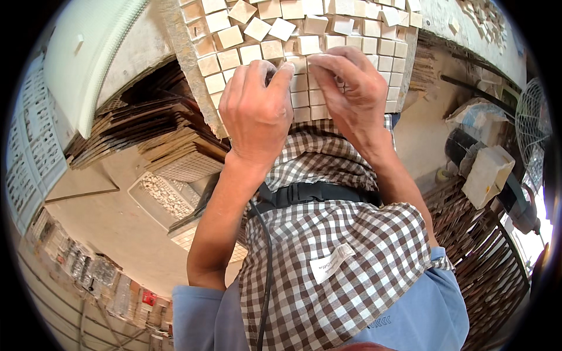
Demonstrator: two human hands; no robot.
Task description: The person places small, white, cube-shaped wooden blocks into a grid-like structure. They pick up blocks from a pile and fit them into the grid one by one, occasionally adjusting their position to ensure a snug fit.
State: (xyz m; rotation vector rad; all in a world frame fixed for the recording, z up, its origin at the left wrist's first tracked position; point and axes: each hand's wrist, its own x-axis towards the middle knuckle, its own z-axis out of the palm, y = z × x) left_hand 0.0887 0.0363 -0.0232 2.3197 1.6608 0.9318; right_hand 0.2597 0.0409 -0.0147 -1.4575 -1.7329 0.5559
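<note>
Small square beige stone tiles (pixel 297 82) lie in rows on a board (pixel 194 76) at the top of the head view. Over the near rows, my left hand (pixel 257 111) is closed, its fingers curled down and its thumb tip close to one tile. Just to its right, my right hand (pixel 354 88) bends with thumb and forefinger drawn together at the tiles. A narrow gap showing tiles separates the fingertips of both hands. Whatever either set of fingers grips is hidden. Pale dust coats the fingers. Several loose tiles (pixel 256 29) sit tilted on top of the far rows.
Stacked thin boards (pixel 170 128) stand low on the left, above a tray of pale chips (pixel 167 196). A white ribbed-edged sheet (pixel 99 52) lies at upper left. To the right are a fan (pixel 531 123), a cream plastic container (pixel 489 175) and more tiles on a ledge (pixel 468 35).
</note>
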